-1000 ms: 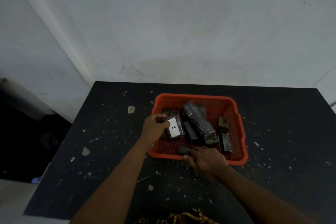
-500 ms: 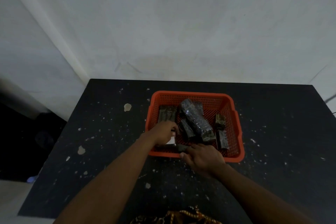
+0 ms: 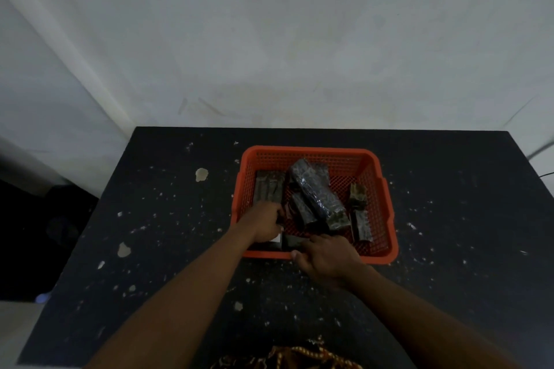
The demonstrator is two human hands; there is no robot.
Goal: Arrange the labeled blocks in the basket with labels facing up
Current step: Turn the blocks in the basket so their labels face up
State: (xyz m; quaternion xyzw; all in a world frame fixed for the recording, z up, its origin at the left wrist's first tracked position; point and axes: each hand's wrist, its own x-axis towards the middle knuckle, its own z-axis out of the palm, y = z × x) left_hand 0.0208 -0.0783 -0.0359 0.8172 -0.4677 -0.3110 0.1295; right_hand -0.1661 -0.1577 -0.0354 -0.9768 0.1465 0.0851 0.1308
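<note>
An orange mesh basket sits on a dark speckled table and holds several dark wrapped blocks. A long shiny block lies slanted across the middle. My left hand is inside the near left corner, pressing down a block with a white label, mostly hidden under the hand. My right hand rests over the near rim, fingers on a dark block next to the labelled one. A flat block lies at the left, two small ones at the right.
A white wall rises just behind the table's far edge. Pale chips and spots mark the tabletop. A dark area drops off beyond the left edge. Patterned cloth shows at the bottom of the view.
My left hand carried the block labelled A from the basket's middle left down into the near left corner. My right hand stayed at the near rim.
</note>
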